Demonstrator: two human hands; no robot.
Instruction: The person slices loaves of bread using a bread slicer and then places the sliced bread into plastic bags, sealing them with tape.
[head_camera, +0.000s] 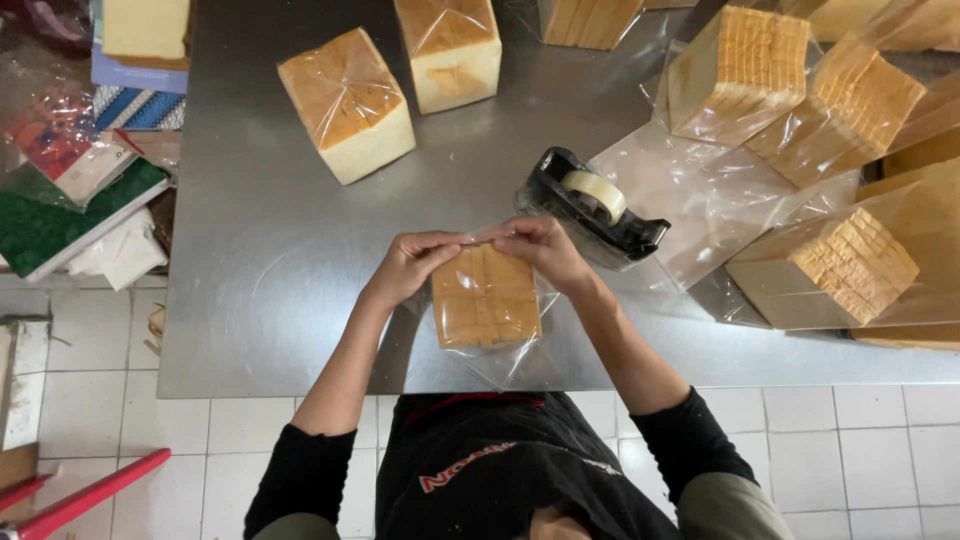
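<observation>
Near the front edge of the steel tabletop (260, 300), a sliced loaf (486, 297) stands inside a clear plastic bag (500, 360). The left hand (408, 264) and the right hand (545, 248) meet over its top, each pinching the gathered mouth of the bag between thumb and fingertips. Just beyond the right hand sits a black tape dispenser (592, 208). Two sealed loaves (347, 103) rest toward the far edge, and more bagged loaves (835, 262) crowd the right side.
</observation>
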